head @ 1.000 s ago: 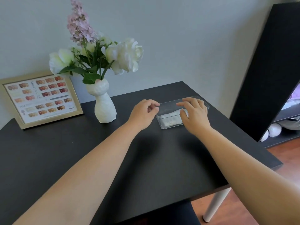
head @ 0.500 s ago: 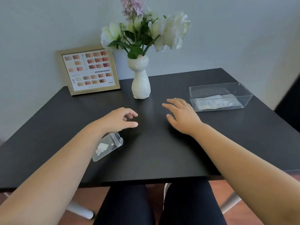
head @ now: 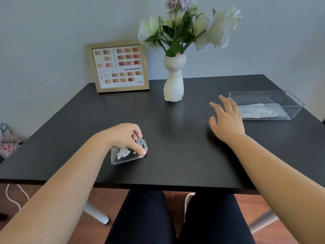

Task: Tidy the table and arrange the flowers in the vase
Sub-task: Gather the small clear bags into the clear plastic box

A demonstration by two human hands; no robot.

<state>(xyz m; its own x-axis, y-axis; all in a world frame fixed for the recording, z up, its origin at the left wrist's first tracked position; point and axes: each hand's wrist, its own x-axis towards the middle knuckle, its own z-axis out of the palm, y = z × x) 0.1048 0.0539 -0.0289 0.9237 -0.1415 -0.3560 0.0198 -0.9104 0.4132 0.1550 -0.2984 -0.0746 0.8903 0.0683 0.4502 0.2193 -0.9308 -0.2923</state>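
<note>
A small clear packet (head: 125, 156) with tiny white pieces inside lies on the black table (head: 175, 138) near its front edge. My left hand (head: 127, 137) pinches the packet's upper end between thumb and fingers. My right hand (head: 226, 118) hovers over the table with its fingers spread, just left of a clear plastic box (head: 267, 97) that holds flat white packets. At the back stands a white vase (head: 174, 81) with white flowers (head: 218, 27) and a lilac sprig in it.
A gold-framed nail colour chart (head: 118, 66) leans against the wall left of the vase. Below the table's front edge are my legs, white table legs and wooden floor. A patterned bag (head: 8, 143) sits on the floor at far left.
My left hand has come down onto the clear packet and taken hold of it. My right hand has moved right, toward the plastic box, and spread its fingers. The camera turned left earlier.
</note>
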